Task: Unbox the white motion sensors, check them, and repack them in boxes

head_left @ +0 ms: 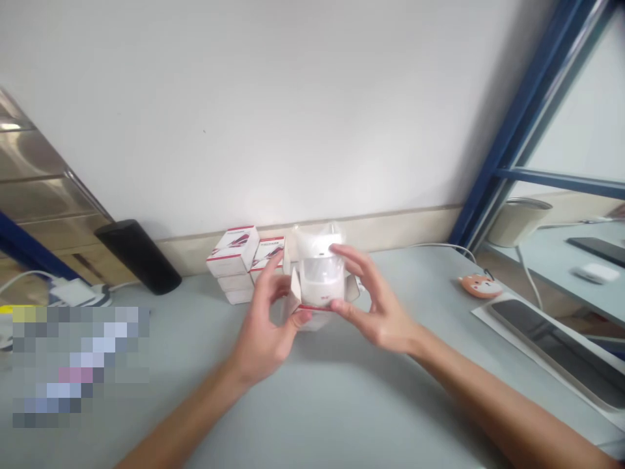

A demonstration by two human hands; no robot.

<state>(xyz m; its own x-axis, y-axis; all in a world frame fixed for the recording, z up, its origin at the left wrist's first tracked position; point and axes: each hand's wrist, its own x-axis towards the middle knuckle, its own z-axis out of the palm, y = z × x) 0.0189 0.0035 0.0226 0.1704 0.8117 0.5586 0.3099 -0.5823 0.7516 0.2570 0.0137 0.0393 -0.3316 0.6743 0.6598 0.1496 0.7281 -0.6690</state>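
Observation:
A white device [323, 270] with a curved, lens-like band, resembling a motion sensor, stands upright in a clear plastic bag. Its lower end is at the mouth of a small white carton [312, 321] with red edges and spread flaps. My left hand [266, 326] is wrapped round the carton's left side, thumb at the front edge. With thumb and fingers, my right hand [375, 303] grips the device's right side. How deep the device sits in the carton is hidden. Behind my left hand are stacked white-and-red boxes [233, 254].
A black cylinder [141, 257] leans near the wall at left, beside a white charger [73, 291] with cables. At right lie an orange animal-faced item [479, 286] and a dark flat panel [556, 345] on white. A blue metal frame [502, 130] bounds the grey table [293, 417].

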